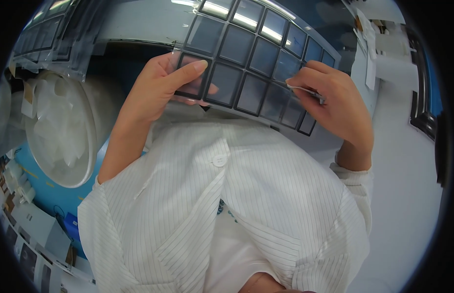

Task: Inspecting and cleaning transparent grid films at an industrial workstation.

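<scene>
A clear sheet with a grid of dark-framed square panels (230,84) is held up in front of my chest, glossy and reflecting the ceiling lights. My left hand (173,80) pinches its near left corner, thumb on top and fingers underneath, showing through the clear part. Over the right end of the sheet is my right hand (329,93), its fingers closed around a thin silvery tool (310,92) that looks like tweezers. The tool's tip lies close to the panels; whether it touches them I cannot tell.
On the left stands a round white bin (92,132) lined with a translucent bag. More clear sheets with dark frames (51,41) hang over the upper left edge. A white table surface (400,161) runs along the right, with a black-framed object (422,107) beyond.
</scene>
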Tool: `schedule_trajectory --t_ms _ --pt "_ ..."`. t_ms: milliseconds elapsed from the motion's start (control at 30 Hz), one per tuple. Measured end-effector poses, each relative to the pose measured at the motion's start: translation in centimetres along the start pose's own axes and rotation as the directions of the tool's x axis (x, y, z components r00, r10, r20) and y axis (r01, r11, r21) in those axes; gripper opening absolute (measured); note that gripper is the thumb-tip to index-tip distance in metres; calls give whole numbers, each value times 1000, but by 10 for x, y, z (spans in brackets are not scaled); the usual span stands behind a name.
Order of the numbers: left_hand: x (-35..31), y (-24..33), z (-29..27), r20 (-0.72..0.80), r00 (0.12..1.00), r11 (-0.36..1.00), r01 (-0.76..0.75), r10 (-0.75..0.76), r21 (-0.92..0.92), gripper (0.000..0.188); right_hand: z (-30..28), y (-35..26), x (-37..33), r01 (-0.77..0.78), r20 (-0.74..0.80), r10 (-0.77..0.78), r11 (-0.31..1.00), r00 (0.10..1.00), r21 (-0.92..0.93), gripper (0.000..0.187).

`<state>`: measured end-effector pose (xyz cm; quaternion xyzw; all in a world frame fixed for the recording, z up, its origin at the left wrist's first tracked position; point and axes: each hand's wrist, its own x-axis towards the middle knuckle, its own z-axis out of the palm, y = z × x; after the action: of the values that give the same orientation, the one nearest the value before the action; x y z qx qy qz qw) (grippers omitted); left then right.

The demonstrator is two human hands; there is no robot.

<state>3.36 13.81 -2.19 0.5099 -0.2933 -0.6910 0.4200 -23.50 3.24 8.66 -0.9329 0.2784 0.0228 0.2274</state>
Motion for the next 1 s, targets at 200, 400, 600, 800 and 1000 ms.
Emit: schedule_trajectory --t_ms 200,400,600,800,1000 --pt "1 -3 -1 -4 1000 1000 -2 2 -4 30 -2 4 -16 -70 -9 70 998 998 -7 11" --pt "2 -2 0 -14 1000 1000 10 -10 11 32 -1 6 -17 -9 -43 7 999 999 -49 14" --pt "1 -1 1 1 1000 1000 0 0 -7 30 0 1 -14 34 -42 -39 993 998 -111 16" --pt "0 2 -1 25 999 1000 -20 20 -13 28 8 -1 -2 52 5 -52 982 999 -180 15" --pt "-1 -1 -1 -6 1000 1000 -6 6 -22 30 2 7 -11 28 36 -22 988 999 -153 13"
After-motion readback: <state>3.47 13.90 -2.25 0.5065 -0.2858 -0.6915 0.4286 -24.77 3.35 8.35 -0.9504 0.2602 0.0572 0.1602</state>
